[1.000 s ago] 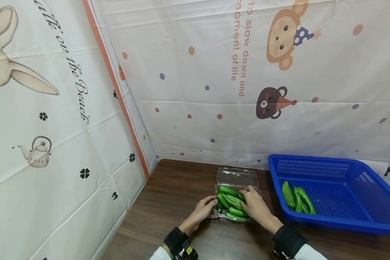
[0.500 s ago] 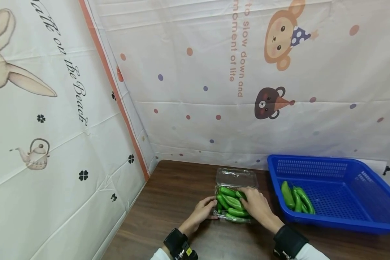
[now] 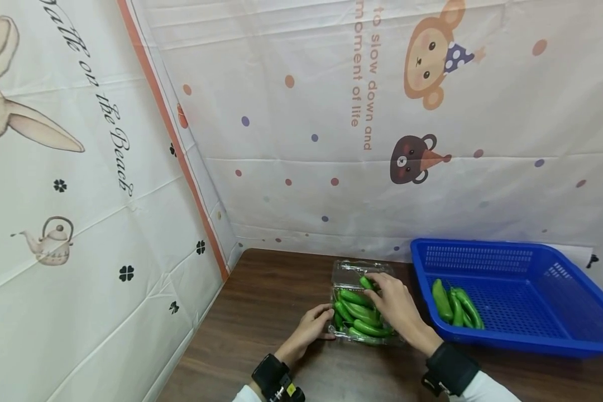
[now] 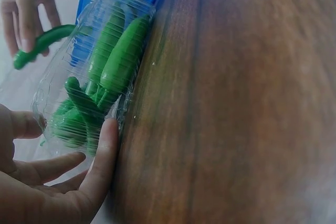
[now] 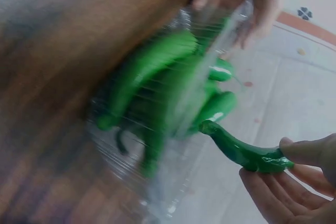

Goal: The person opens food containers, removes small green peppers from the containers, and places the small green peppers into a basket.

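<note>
Right hand pinching one curved green pepper between thumb and fingertips, lifted just above the far end of the clear plastic clamshell box. Left hand relaxed and nearly flat, fingers resting against the near-left wall of that box, holding it steady on the dark brown wooden counter. More green peppers lying packed inside the box, side by side. Blue perforated plastic basket standing just right of the box, with a few green peppers in its left part.

To do this step well: keep the pinch near the thick end of the pepper, not the thin tip, because the smooth skin seems slippery. Lift straight up until clear of the thin box wall and of the open lid behind. Keep light pressure from the left hand, as the light box can probably slide or tip.

Compared with one second ago: right hand then low on the peppers in the box, now raised toward the far end with one pepper free. Left hand in the same place at the box side. Basket contents unchanged.
</note>
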`<state>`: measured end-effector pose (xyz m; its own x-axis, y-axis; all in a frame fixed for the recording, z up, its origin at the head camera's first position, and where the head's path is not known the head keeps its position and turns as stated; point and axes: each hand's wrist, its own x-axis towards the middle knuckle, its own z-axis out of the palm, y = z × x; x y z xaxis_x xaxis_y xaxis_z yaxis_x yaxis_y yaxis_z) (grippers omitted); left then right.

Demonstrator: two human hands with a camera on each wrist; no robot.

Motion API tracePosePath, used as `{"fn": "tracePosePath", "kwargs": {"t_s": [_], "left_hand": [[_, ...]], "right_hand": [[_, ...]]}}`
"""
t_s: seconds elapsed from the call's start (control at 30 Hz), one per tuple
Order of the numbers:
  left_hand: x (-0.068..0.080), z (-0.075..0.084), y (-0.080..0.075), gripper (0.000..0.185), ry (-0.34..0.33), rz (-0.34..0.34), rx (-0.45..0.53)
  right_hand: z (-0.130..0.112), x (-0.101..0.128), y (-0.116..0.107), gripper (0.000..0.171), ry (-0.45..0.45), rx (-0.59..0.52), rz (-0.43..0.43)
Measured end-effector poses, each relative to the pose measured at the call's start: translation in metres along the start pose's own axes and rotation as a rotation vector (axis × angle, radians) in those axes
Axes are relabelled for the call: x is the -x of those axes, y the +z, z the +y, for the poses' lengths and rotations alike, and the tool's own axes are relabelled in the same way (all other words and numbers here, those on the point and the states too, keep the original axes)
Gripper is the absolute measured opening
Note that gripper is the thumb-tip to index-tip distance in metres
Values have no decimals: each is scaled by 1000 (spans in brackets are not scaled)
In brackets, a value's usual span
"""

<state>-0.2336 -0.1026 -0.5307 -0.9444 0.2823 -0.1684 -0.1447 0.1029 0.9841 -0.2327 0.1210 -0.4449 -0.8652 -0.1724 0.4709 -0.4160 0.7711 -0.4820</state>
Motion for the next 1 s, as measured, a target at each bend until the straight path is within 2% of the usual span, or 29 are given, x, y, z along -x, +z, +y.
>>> {"fn": "tracePosePath", "kwargs": {"t_s": [0.33,0.57,0.83,1.0], "left_hand": [[-1,-1,0,56,-9,3,7],[-1,-2,-1,55,-10,6,3],[0,-1,1,55,-5,18,12],[0,0,0,55,-14,7,3]], "right_hand": [[-11,-16,-33,37,-47,-45,62],[-15,-19,-53,36,-79,-72,122],[1,-23,-88,36,-130,-7,204],[21,-23,-108,36,-136,44,243]]}}
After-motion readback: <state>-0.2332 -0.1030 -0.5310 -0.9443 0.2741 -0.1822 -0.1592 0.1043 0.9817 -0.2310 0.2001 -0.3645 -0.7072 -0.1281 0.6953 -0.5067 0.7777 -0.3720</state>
